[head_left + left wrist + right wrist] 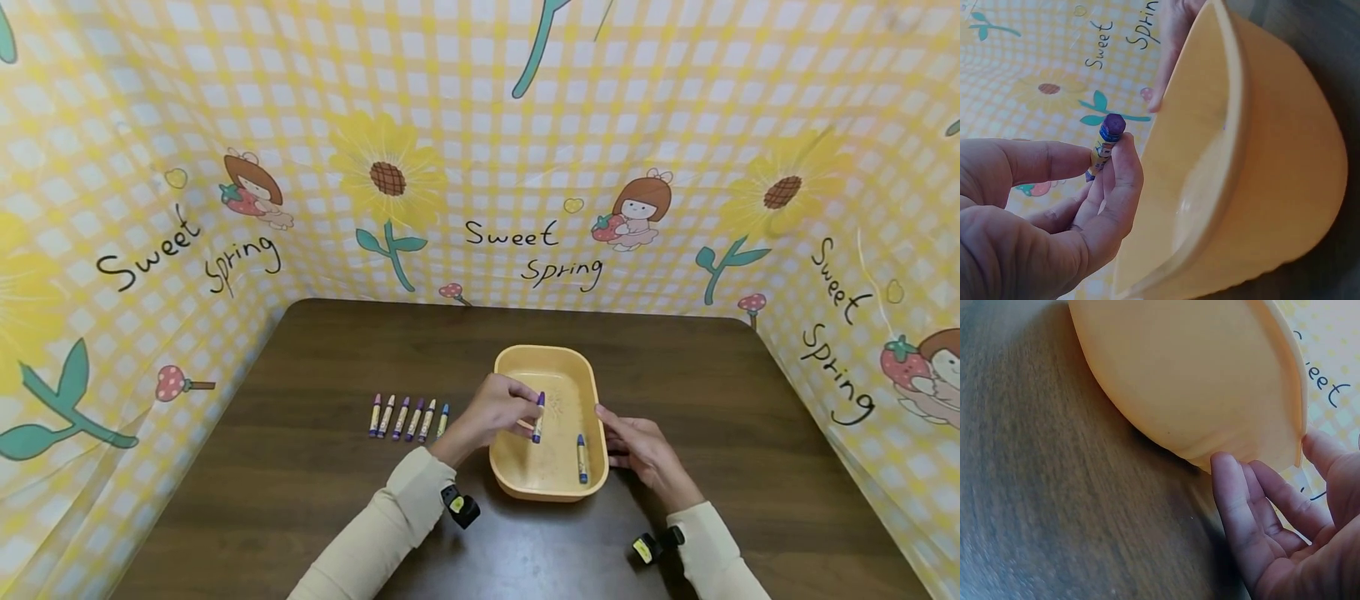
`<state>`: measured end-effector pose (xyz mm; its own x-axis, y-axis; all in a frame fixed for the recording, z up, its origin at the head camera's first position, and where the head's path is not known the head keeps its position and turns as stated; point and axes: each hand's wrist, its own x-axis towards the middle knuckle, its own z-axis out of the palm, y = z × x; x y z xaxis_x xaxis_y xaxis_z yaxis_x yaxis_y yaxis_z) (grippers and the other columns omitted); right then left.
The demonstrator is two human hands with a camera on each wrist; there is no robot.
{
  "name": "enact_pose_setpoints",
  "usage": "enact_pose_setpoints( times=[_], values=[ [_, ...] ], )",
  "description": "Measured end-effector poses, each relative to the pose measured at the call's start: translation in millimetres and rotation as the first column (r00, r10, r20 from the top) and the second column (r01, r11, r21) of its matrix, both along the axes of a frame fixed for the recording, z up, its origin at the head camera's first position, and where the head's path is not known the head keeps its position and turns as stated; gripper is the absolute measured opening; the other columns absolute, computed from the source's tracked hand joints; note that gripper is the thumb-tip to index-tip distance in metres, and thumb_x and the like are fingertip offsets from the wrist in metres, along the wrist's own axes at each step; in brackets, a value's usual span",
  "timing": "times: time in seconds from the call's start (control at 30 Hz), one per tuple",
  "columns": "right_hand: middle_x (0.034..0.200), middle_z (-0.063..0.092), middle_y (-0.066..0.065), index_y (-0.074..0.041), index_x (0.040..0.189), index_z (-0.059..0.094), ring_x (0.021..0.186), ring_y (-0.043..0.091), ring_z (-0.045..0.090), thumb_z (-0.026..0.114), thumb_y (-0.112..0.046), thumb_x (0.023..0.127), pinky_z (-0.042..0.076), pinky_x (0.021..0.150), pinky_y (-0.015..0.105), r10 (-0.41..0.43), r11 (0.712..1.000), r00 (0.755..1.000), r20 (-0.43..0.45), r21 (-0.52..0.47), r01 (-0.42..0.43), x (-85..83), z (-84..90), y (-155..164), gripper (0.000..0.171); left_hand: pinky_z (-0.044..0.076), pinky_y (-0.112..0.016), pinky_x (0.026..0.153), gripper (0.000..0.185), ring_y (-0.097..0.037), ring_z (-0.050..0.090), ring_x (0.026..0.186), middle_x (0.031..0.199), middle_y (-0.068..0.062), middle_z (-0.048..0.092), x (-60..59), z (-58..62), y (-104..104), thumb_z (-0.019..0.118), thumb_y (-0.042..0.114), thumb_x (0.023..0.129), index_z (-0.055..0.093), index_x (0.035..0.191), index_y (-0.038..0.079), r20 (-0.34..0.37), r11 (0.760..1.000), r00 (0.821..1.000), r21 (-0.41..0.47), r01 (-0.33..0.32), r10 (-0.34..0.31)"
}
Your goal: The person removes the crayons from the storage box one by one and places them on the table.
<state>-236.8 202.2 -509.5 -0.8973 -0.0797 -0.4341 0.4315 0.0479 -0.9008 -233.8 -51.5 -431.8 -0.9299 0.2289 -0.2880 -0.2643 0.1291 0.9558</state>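
Inspector: Crayon, purple (538, 417), is pinched between thumb and fingertips of the left hand (495, 412), held over the inside of the yellow tub (592, 387) near its left wall. The left wrist view shows the same crayon (1105, 142) standing nearly upright in that pinch, blunt end up, just beside the tub's rim (1235, 100).

Clerk: Contents of the tub?

Inspector: One blue crayon (581, 458) lies on the floor of the tub toward the right wall, pointing roughly front to back. It is apart from the held crayon. Faint scribble marks show on the tub floor; nothing else can be made out inside.

Clerk: And the right hand?

Inspector: The right hand (645, 450) rests against the tub's outer right wall, fingers straight and relaxed, gripping nothing. In the right wrist view its fingertips (1225, 472) touch the tub's outer wall (1197, 369) low down, and the thumb sits at the rim.

Clerk: Anything outside the container?

Inspector: A row of six crayons (407, 417) lies side by side on the brown bench (300, 500), left of the tub and clear of it. A yellow checked backdrop (525, 125) printed with sunflowers encloses the bench on three sides
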Motion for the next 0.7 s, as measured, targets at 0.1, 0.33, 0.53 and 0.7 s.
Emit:
enact_pose_setpoints(
  times=[0.1,0.33,0.53,0.7],
  values=[
    [0.084,0.076,0.001,-0.002,0.102,0.075,0.077,0.014,0.071,0.07,-0.041,0.095,0.062,0.066,0.031,-0.002,1.0,1.0,-0.008,0.016,0.002,0.1,1.6,-1.0,0.04,0.066,-0.034,0.067,0.024,-0.017,0.07,0.072,0.095,-0.016,0.071,-1.3,4.4,-7.4,0.071,-0.005,0.086,0.069,0.108,-0.013,-0.009,1.0,1.0,-0.01,-0.008,0.008],
    [0.085,0.075,0.001,0.001,0.106,0.073,0.078,0.014,0.071,0.071,-0.043,0.094,0.062,0.066,0.03,-0.008,0.999,1.0,-0.016,0.052,0.009,-1.1,6.1,-1.7,0.046,0.066,-0.034,0.068,0.024,-0.017,0.069,0.073,0.095,-0.015,0.07,-3.7,14.5,-25.0,0.069,-0.004,0.088,0.069,0.11,-0.013,-0.02,1.0,0.999,-0.012,-0.028,0.028],
    [0.085,0.075,0.001,0.001,0.107,0.073,0.079,0.015,0.07,0.071,-0.045,0.094,0.062,0.067,0.03,0.0,0.998,1.0,-0.013,0.057,0.001,-1.0,5.6,-1.7,0.047,0.066,-0.034,0.067,0.023,-0.016,0.068,0.069,0.092,-0.015,0.069,-3.6,15.7,-39.5,0.068,-0.005,0.088,0.068,0.109,-0.014,-0.032,0.999,0.998,0.001,-0.054,0.054],
    [0.084,0.074,0.0,-0.002,0.104,0.074,0.078,0.014,0.07,0.071,-0.046,0.093,0.062,0.066,0.03,-0.004,0.999,1.0,0.003,0.053,0.004,1.4,4.7,-2.1,0.045,0.066,-0.037,0.069,0.022,-0.017,0.07,0.068,0.099,-0.024,0.072,-2.4,14.4,-52.5,0.069,-0.004,0.088,0.068,0.109,-0.013,-0.036,0.996,0.996,-0.017,-0.083,0.082]
  ],
)
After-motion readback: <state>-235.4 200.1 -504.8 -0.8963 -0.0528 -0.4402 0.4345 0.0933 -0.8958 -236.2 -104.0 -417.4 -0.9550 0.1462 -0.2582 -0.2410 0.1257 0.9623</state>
